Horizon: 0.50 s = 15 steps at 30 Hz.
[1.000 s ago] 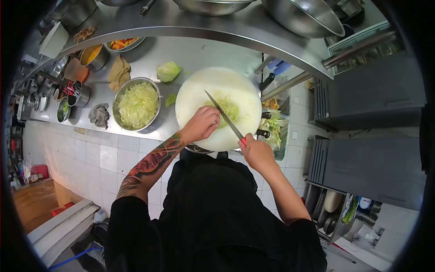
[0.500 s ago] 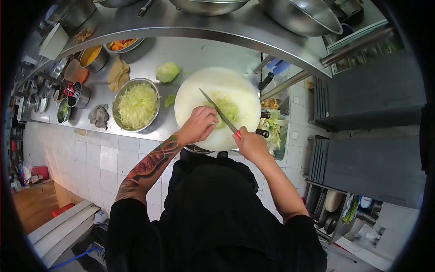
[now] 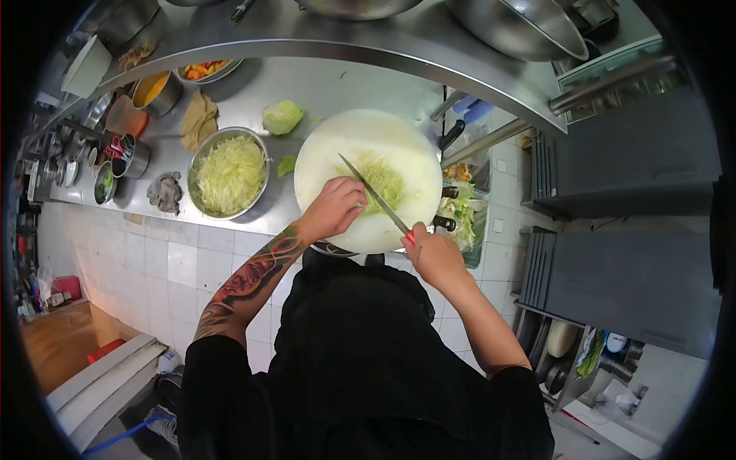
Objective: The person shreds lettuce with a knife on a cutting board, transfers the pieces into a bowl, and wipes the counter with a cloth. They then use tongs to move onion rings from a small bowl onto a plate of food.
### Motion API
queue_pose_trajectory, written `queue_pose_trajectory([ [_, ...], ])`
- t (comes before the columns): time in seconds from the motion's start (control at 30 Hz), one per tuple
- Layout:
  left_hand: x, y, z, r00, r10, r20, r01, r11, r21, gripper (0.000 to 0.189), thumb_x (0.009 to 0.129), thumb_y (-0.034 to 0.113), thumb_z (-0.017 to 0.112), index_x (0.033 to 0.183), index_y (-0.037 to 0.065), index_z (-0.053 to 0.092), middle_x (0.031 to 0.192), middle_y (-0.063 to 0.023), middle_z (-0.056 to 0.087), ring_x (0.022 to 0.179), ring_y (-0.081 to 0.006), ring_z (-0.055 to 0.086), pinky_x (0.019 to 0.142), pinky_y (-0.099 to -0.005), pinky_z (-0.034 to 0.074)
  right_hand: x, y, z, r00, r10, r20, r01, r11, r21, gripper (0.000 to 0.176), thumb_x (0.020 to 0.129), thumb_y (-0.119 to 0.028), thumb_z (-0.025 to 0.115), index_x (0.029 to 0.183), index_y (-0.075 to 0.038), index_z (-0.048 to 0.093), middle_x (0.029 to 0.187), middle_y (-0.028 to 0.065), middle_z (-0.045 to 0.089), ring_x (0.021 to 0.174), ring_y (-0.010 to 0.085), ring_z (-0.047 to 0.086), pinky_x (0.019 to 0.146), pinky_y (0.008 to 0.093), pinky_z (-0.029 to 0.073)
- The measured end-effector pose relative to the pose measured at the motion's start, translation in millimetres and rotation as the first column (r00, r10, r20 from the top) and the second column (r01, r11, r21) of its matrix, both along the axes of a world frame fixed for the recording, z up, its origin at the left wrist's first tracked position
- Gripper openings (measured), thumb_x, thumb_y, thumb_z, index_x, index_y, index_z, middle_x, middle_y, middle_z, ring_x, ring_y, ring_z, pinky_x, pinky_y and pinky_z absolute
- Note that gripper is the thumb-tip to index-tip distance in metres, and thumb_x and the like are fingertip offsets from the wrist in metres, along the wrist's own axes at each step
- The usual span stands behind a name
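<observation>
A round white cutting board lies at the steel counter's front edge. My right hand is closed on the red handle of a knife, whose blade points up and left across shredded cabbage. Left of the blade, my left hand rests on the board with its fingers curled against the cabbage; what lies under them is hidden. A steel bowl heaped with shredded cabbage stands left of the board. Behind it sits a cabbage chunk.
A tan cloth and a grey cloth lie left of the bowl. Further left stand small pots and containers. A steel shelf crosses above the counter's back. Right of the board are a black-handled knife and leafy scraps.
My right hand has moved slightly right and down with the knife, away from my left hand. My left hand stays over the cabbage, almost unmoved. The view has shifted slightly.
</observation>
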State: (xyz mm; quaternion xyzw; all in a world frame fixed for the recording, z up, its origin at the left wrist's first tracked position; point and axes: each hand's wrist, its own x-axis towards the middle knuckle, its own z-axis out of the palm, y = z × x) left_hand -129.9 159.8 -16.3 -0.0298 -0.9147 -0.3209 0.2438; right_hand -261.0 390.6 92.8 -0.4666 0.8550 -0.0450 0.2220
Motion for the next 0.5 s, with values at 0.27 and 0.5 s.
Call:
queue_pose_trajectory([
  [0.27, 5.1, -4.1, 9.8, 1.0, -0.024, -0.004, 0.024, 0.999, 0.024, 0.025, 0.085, 0.003, 0.072, 0.108, 0.007, 0.064, 0.119, -0.0115, 0.061, 0.118, -0.0354, 0.057, 0.104, -0.046, 0.045, -7.5, -21.9, -15.4, 0.999, -0.033, 0.006, 0.033, 0.997, -0.068, 0.036, 0.106, -0.037, 0.057, 0.107, -0.001, 0.057, 0.08, 0.0257, 0.073, 0.078, 0.0469, 0.072, 0.073, 0.0577, 0.057],
  [0.5, 5.1, -2.9, 0.1, 1.0, 0.0, -0.013, 0.0, 0.999, 0.039, 0.024, 0.087, 0.004, 0.072, 0.109, 0.007, 0.064, 0.12, -0.0122, 0.061, 0.119, -0.0373, 0.056, 0.105, -0.0471, 0.045, 5.1, 9.1, -9.7, 1.0, -0.019, -0.009, 0.019, 1.0, 0.023, 0.033, 0.105, -0.035, 0.06, 0.106, -0.002, 0.056, 0.078, 0.0242, 0.073, 0.074, 0.0455, 0.073, 0.069, 0.0564, 0.057],
])
